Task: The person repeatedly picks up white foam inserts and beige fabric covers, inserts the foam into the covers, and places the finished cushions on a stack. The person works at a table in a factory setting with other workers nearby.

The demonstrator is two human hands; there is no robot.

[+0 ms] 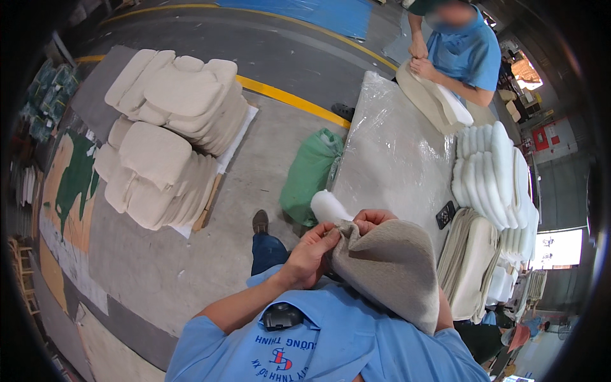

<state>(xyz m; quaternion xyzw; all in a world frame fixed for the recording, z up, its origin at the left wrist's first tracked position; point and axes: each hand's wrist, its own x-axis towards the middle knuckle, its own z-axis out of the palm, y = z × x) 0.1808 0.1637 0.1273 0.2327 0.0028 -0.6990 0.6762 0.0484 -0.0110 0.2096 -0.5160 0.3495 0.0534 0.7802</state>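
A grey fabric cover (pixel 391 270) is held up close to the chest, just in front of the near edge of the table (pixel 388 159). Its upper corner is pinched by the left hand (pixel 309 254), whose fingers are closed on the cloth. The right hand (pixel 372 221) is curled over the same corner from the other side, also gripping the fabric, with the rest of the cover draped over the right forearm. A white foam pad (pixel 328 205) is seen poking out just beyond the gripped corner, touching the cover.

The table is wrapped in clear plastic sheet. A black phone (pixel 445 214) is lying on it near the right hand, beside a stack of flat beige covers (pixel 471 261) and a row of white pads (pixel 496 172) set on edge. At the far end, another cushion (pixel 429 99) is being handled by a second person in a blue shirt (pixel 468 54). A green sack (pixel 309 175) is leaning against the table, and piles of cream cushions (pixel 172 134) are stacked on the floor to the left.
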